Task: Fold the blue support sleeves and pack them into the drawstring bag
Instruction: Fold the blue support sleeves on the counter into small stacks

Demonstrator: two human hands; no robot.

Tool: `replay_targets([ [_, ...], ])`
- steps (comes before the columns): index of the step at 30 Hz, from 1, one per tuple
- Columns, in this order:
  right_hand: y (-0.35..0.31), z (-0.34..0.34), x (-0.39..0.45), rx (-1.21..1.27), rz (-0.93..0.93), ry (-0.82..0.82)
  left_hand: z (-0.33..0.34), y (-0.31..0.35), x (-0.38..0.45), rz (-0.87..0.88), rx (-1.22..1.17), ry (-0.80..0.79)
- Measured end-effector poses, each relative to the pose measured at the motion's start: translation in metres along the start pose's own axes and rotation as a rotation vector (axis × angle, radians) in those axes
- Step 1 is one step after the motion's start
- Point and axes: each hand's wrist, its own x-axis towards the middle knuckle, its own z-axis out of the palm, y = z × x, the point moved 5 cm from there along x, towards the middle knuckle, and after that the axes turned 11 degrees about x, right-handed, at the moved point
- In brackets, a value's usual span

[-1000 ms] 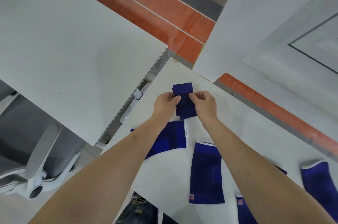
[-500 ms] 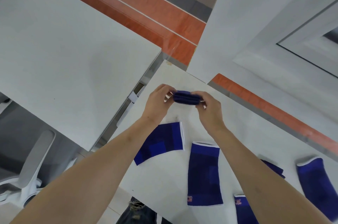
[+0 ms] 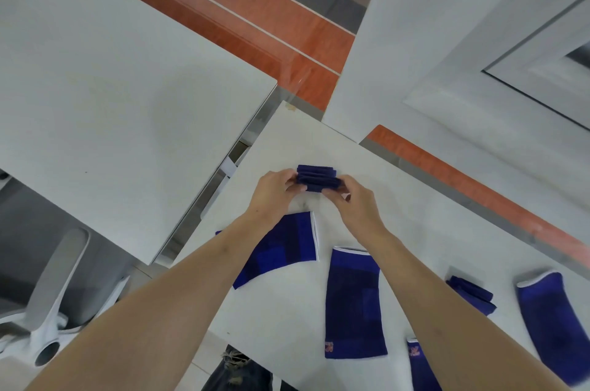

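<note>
White worktop [image 3: 367, 167] beside a second pale desk [image 3: 111, 103] — both hands, left hand [image 3: 274, 191] and right hand [image 3: 352, 202], pinch a folded blue sleeve [image 3: 316, 178] with curled fingers just above it. Four flat sleeves and a folded one [image 3: 472, 295] lie nearer — no bag visible.
</note>
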Motion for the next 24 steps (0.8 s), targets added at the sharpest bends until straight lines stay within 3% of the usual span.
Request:
replay_targets([
  [5,-0.003,0.000,0.011,0.128,0.123,0.135,0.006,-0.002,0.005,-0.182,-0.098,0.046],
  [10,-0.006,0.004,0.021,0.077,0.136,0.196,0.010,-0.002,0.013,-0.253,-0.050,0.059],
  [15,-0.003,0.003,0.029,-0.040,0.092,0.155,0.007,-0.006,0.021,-0.312,0.160,-0.005],
  [18,-0.005,0.006,0.027,-0.222,-0.021,0.140,0.005,-0.003,0.024,-0.327,0.204,-0.035],
  [21,-0.014,0.010,0.016,-0.516,-0.278,0.142,0.006,-0.002,0.023,-0.333,0.211,-0.032],
  [24,-0.011,0.015,0.005,-0.616,-0.487,0.154,0.005,-0.001,0.022,-0.315,0.239,-0.008],
])
